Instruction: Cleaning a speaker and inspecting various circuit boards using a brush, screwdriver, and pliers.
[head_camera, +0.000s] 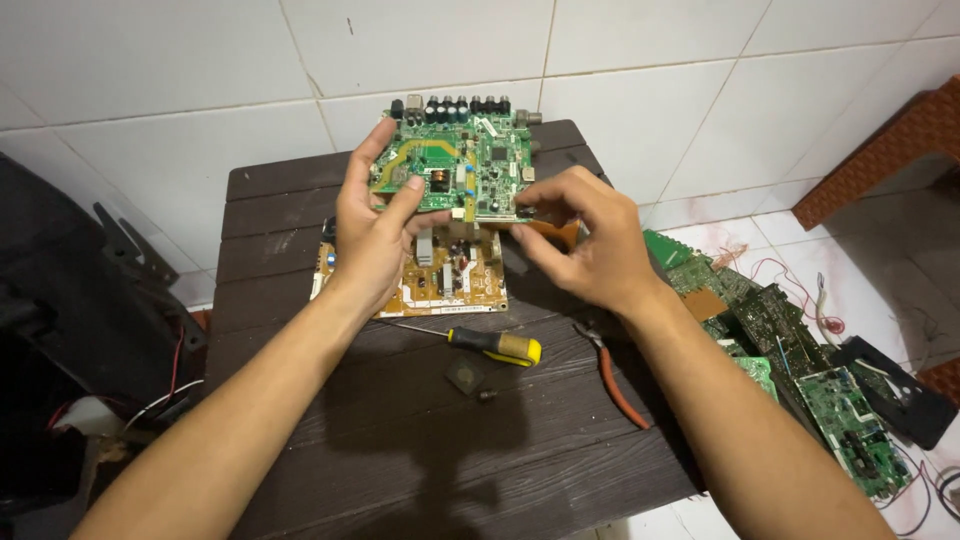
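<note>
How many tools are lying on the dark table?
2: a yellow-handled screwdriver near the table's middle, and orange-handled pliers to its right, partly hidden by the right forearm.

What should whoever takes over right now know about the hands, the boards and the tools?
Left hand: grips the left edge of the green board, thumb on its face, held up above the table.
Right hand: pinches the green board's lower right edge.
Tan board: flat on the table under the hands.
Screwdriver and pliers: lying loose on the table in front, not held.
More green boards: piled on the floor to the right.
Done: green board is off the table.
Left: cannot tell from this view.
</note>
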